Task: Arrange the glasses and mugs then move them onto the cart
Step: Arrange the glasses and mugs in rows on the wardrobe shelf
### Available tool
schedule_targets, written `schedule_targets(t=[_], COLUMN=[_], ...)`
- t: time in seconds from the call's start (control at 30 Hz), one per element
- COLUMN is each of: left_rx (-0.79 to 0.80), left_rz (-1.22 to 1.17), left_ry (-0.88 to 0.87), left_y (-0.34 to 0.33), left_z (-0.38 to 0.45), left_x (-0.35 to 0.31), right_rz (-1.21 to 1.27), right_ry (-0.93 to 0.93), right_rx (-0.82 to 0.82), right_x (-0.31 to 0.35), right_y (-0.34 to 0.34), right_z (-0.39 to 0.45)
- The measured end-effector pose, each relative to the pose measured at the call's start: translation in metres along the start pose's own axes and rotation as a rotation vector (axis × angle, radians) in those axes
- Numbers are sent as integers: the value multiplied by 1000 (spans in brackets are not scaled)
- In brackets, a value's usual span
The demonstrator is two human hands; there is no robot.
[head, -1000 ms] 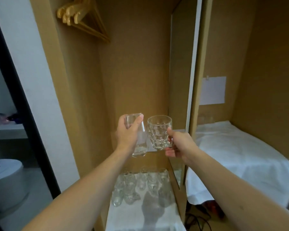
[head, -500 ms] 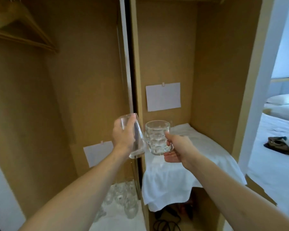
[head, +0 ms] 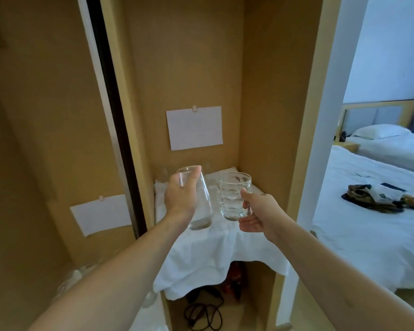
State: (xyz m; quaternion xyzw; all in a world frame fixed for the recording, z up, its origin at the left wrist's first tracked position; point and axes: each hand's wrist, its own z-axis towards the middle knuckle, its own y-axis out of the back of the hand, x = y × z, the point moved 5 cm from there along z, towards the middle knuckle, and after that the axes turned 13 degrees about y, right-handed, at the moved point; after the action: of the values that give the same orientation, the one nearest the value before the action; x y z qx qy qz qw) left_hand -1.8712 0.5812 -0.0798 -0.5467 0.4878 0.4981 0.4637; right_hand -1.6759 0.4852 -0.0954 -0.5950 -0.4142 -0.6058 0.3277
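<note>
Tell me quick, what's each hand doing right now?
Left hand: holding the tall plain glass.
Right hand: holding the dimpled glass mug by its handle.

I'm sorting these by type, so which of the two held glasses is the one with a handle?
The dimpled mug in the right hand; the tumbler in the left hand is smooth, handleless.

text: none legible | paper sheet on closet wall: blank | second sheet: blank
</note>
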Motion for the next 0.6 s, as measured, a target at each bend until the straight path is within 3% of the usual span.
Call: schedule_targets(t=[0.2,0.6], left_rx=[8,33], left_rz=[127,121], left_ry=[-29,51], left_y=[-25,-56], left_z=[19,118], left_x=[7,25], right_rz=[38,-9], right_ry=[-92,-123], right_rx=[17,-5], right_x=[-20,-37], right_y=[5,-22], right_z=[25,114])
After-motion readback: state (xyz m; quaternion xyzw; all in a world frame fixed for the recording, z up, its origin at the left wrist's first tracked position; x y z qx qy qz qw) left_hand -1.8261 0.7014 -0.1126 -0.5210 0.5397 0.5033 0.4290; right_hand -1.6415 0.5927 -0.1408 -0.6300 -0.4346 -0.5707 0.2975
